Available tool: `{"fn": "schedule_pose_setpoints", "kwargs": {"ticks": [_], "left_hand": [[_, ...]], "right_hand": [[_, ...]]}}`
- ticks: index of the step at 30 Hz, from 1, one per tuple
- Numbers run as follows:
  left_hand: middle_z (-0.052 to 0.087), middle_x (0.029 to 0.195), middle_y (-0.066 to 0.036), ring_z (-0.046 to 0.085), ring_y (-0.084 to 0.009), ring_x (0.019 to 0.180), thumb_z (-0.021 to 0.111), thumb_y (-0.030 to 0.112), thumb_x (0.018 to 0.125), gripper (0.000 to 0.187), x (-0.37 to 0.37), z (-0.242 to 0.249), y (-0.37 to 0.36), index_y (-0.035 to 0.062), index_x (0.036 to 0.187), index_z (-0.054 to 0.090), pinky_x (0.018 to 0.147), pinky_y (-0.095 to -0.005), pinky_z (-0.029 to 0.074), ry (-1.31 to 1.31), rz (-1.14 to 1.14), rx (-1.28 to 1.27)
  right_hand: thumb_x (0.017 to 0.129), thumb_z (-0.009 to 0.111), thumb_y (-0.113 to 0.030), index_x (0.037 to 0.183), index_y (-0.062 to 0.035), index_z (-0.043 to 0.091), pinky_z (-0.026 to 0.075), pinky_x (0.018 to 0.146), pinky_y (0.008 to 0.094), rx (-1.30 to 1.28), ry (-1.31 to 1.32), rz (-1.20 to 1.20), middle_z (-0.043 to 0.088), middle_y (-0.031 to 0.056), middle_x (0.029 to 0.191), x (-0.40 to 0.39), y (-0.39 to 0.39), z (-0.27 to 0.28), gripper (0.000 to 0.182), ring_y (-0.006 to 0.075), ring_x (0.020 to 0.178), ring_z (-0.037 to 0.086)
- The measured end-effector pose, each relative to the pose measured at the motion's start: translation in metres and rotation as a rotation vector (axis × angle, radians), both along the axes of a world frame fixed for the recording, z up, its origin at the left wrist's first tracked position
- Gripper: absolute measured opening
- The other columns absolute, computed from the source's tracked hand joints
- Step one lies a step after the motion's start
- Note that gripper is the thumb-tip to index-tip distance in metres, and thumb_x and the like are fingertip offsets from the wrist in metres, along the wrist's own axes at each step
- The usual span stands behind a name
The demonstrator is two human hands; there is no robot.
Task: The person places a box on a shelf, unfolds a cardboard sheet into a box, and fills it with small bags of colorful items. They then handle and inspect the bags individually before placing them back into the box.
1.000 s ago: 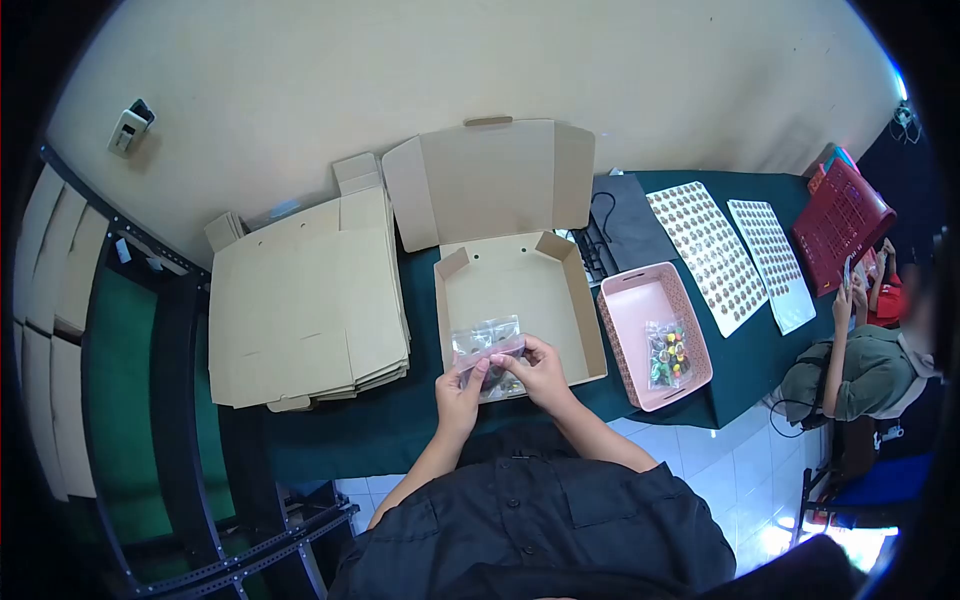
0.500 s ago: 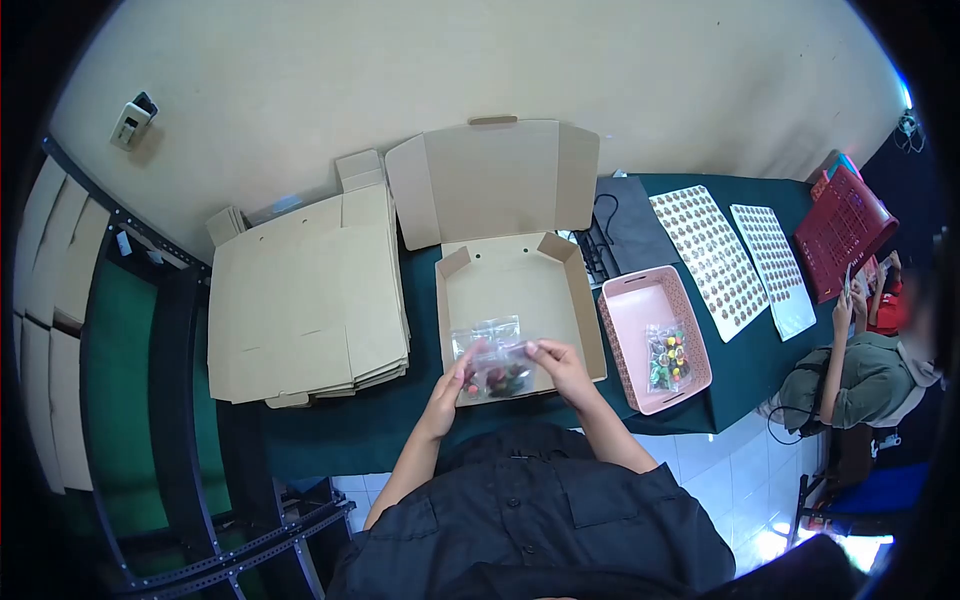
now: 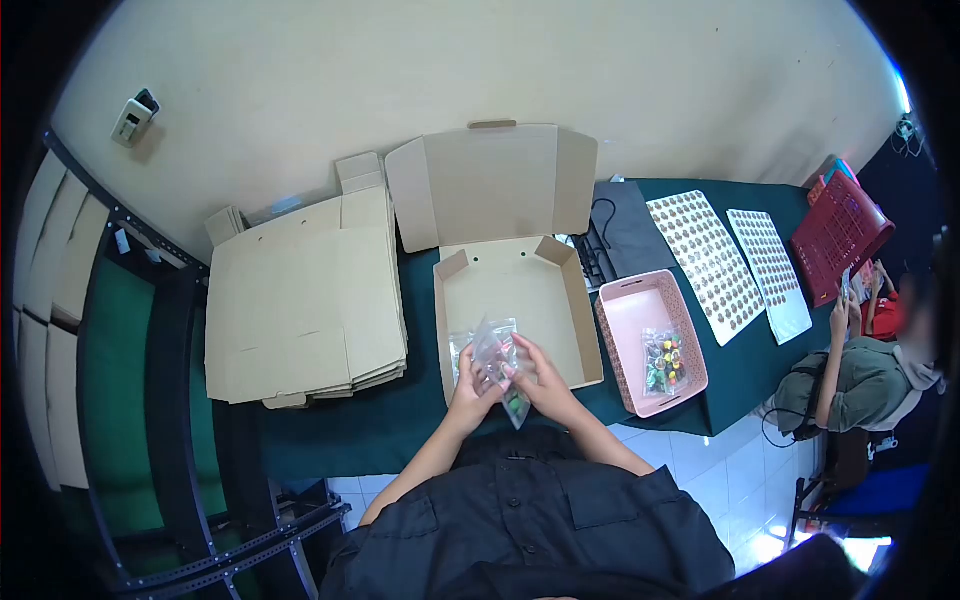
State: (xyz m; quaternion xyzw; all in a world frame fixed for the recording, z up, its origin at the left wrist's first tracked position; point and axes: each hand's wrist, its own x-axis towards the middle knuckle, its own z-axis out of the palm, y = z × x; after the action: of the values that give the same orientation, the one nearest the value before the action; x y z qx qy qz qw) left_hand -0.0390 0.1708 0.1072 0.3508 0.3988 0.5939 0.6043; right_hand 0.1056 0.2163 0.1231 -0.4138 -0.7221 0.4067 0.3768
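Note:
Both my hands are over the front of an open cardboard box (image 3: 505, 290). A clear plastic bag (image 3: 515, 405) with small colored pieces is between them, tilted with its lower end toward me. My left hand (image 3: 472, 393) grips the bag's left side, and my right hand (image 3: 547, 387) pinches its right side. Behind the fingers, another clear bag (image 3: 459, 345) lies in the box, partly hidden. To the right, a pink basket (image 3: 627, 345) holds a clear bag of colored pieces (image 3: 666, 362).
Flat cardboard boxes (image 3: 300, 300) are stacked at left. Sticker sheets (image 3: 708, 265), a black bag (image 3: 640, 225) and a dark red basket (image 3: 840, 235) are on the right. A person (image 3: 865, 385) sits at far right, hands near a small item. A metal rack (image 3: 180, 400) stands left.
My hands have moved closer together. The held bag has turned from lying across to pointing downward, its pieces now nearer my body.

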Motion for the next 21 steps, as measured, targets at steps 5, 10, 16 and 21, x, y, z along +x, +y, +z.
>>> {"fn": "schedule_pose_setpoints", "kwargs": {"ticks": [5,10,16,21], "left_hand": [[0.046,0.123,-0.01,0.043,-0.0193,0.116,0.044,0.01,0.087,0.047,-0.012,-0.013,-0.002,0.0037,0.131,0.031,0.093,-0.0324,0.038,-0.339,-0.108,-0.279],[0.032,0.136,-0.008,0.033,-0.0191,0.124,0.044,0.014,0.087,0.056,-0.025,-0.036,0.013,0.0103,0.138,0.021,0.096,-0.0282,0.032,-0.019,-0.034,-0.16],[0.014,0.146,-0.007,0.03,-0.0205,0.126,0.038,0.02,0.091,0.056,-0.047,-0.093,0.03,0.0132,0.141,0.014,0.075,-0.0251,0.042,0.175,-0.248,-0.463],[0.015,0.145,-0.007,0.035,-0.0193,0.12,0.04,0.031,0.089,0.058,-0.04,-0.117,0.032,0.0117,0.14,0.019,0.078,-0.0237,0.038,0.552,-0.379,-0.526]], "right_hand": [[0.086,0.059,-0.024,0.107,-0.0003,0.056,0.039,0.057,0.0172,-0.846,0.272,0.258,0.061,0.0012,0.084,0.013,0.003,-0.024,0.032,0.0049,0.069,0.054],[0.086,0.057,-0.018,0.103,0.0001,0.057,0.039,0.055,0.0167,-0.596,0.271,-0.037,0.061,0.0015,0.079,0.033,0.031,-0.07,0.025,0.0028,0.062,0.051],[0.084,0.053,-0.012,0.108,0.0039,0.052,0.047,0.069,0.0316,-0.195,-0.429,-0.441,0.063,0.013,0.085,0.052,0.053,-0.118,0.029,0.0205,0.075,0.061],[0.084,0.051,-0.01,0.127,0.0025,0.037,0.045,0.081,0.0369,-0.446,-0.312,-0.18,0.057,0.024,0.106,0.037,0.06,-0.147,0.047,0.0329,0.095,0.059]]}}
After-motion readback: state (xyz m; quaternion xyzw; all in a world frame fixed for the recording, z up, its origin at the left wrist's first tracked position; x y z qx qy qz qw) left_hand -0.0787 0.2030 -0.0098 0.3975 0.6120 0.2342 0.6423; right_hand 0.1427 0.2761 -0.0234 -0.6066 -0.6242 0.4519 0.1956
